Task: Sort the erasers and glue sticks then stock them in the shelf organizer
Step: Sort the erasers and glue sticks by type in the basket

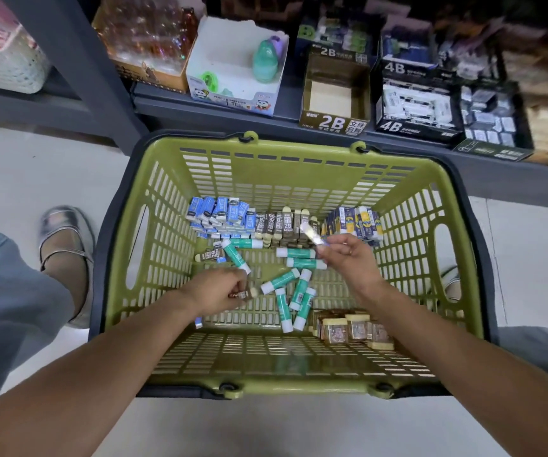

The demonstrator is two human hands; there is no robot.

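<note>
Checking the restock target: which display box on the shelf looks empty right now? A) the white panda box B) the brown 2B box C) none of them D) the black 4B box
B: the brown 2B box shows only its bare cardboard floor, while the black 4B box holds white-wrapped erasers and the white panda box holds a green bottle-shaped item.

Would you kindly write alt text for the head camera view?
Two hands reach into a green basket of erasers and glue sticks: the left hand pinches a brown eraser, the right hand a blurred small item.
</note>
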